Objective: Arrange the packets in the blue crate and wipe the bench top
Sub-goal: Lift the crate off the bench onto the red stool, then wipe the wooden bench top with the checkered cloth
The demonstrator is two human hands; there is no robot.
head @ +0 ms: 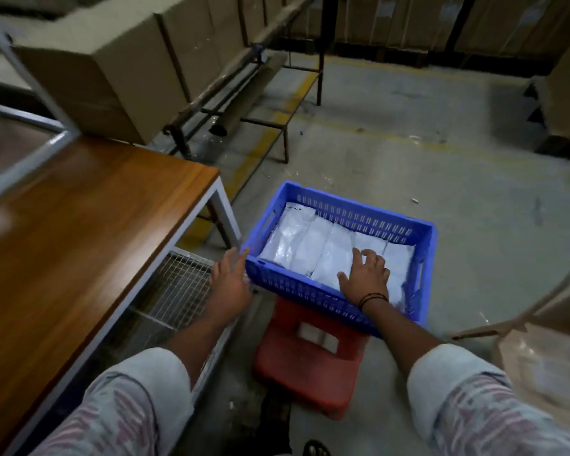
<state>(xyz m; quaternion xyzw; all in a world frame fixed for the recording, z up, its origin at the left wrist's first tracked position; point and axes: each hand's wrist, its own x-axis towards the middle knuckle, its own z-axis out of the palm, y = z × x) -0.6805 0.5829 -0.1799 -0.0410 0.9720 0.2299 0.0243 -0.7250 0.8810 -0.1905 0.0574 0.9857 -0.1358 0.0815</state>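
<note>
Packets (313, 250) of white plastic lie side by side across the floor of the blue crate (349, 214), packed in a row from its left wall towards the right. The crate sits on a red plastic stool (305, 366), which lifts it off the concrete floor (441, 192) to a height the person can reach while bending over it.

The right hand (366, 274) lies flat on the packets at the near right of the crate, fingers spread and palm down, gripping nothing. It looks to be pressing or smoothing the last packets into line so the row sits level. The left hand (229, 274) is open too, fingers loosely apart, just beside the crate's near left corner; whether it touches the rim I cannot tell through the blur. My guess is that it is there to steady the crate on its narrow perch, since a push from the right could tip or slide it.

Left of all this stands the bench (89, 225), its brown wooden top bare and glossy, with a wire mesh shelf (178, 284) under it. No cloth shows anywhere, so the wiping seems not yet begun. Cardboard boxes (112, 74) are stacked along the far wall.

The arranging looks almost finished: the packets already fill most of the crate floor.
</note>
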